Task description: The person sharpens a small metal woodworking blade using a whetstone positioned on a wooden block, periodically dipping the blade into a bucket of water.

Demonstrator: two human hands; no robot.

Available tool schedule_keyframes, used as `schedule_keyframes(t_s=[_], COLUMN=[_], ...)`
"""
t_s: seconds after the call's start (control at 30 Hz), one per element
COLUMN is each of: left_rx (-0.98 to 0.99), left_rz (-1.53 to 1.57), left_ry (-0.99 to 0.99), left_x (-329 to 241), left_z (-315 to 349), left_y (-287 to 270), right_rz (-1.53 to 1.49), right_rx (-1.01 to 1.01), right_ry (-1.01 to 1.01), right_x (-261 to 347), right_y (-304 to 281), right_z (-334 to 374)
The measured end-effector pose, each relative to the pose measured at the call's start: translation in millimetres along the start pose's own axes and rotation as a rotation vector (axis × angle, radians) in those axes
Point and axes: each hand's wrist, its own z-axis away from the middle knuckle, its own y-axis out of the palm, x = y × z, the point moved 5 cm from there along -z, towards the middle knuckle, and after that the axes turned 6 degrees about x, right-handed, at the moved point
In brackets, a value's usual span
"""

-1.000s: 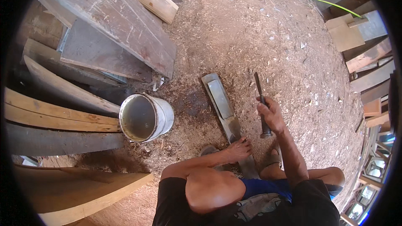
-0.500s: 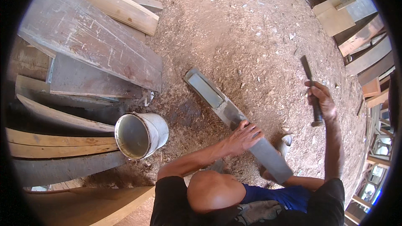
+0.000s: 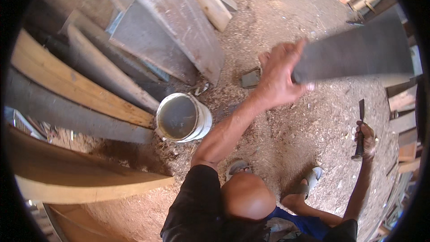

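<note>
- Since the earlier frame, the board (image 3: 358,49) has swung up off its low slant in front of the person and now hangs in the air at upper right, blurred, its wide end toward the edge of the view.
- Left hand (image 3: 280,74): bent around the board's narrow end, fingers on the upper edge and thumb by the lower edge; how tightly it presses, I cannot tell.
- Right hand (image 3: 367,136): curled closed around the handle of a chisel (image 3: 362,110), blade pointing up the view, handle end showing below the fist. It sits lower and farther right than before, well apart from the board.
- Near the left hand's wrist, a small gray block (image 3: 250,79) shows low by the floor (image 3: 273,139); whether it joins the board is hidden.
- White bucket (image 3: 207,121): upright on the floor, left of the left forearm, holding cloudy water (image 3: 177,116).
- Beside the bucket, several planks (image 3: 80,103) fan out along the left, wood-toned and gray.
- Below, 1 bare knee (image 3: 248,195) shows between 2 sandaled feet: the left foot (image 3: 238,168) partly hidden behind it, the right foot (image 3: 307,183) plainly visible.
- Wood shavings lie scattered over the floor.
</note>
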Motion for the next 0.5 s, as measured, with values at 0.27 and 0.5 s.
schedule_keyframes(t_s=[0.27, 0.5], left_rx=[-0.600, -0.890], left_rz=[0.230, 0.478], left_ry=[-0.029, -0.081], left_x=[-22, -83], left_z=[36, 139], left_y=[-150, -232], right_rz=[0.063, 0.163], right_rx=[0.293, 0.445], right_ry=[-0.042, -0.053], right_x=[31, 36], right_y=[131, 198], right_z=[-39, -71])
